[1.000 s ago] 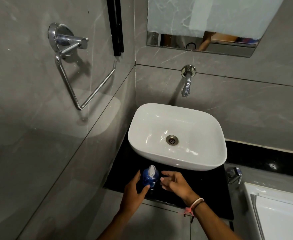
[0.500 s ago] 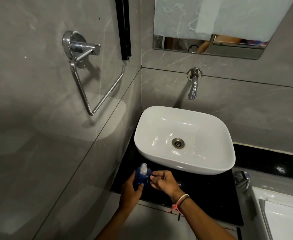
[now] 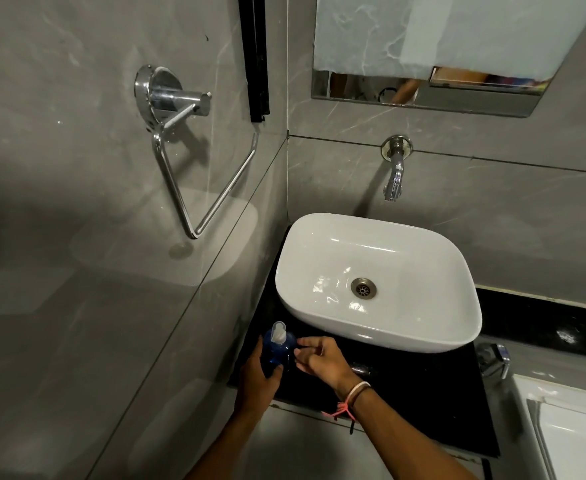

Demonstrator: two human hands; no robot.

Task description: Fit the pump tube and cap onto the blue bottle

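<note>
A small blue bottle with a clear pump cap on its top stands on the black counter, just in front of the white basin's left corner. My left hand wraps around the bottle's left and front side. My right hand is at the bottle's right side, fingertips touching or nearly touching it, fingers slightly spread. The pump tube is not visible.
A white basin sits on the counter under a wall tap. A chrome towel ring juts from the left wall. A white toilet tank and a chrome fitting are at the right. A mirror hangs above.
The view has shifted, so everything sits further right in frame. My hands stay at the bottle; the right hand's fingers have closed in against its side.
</note>
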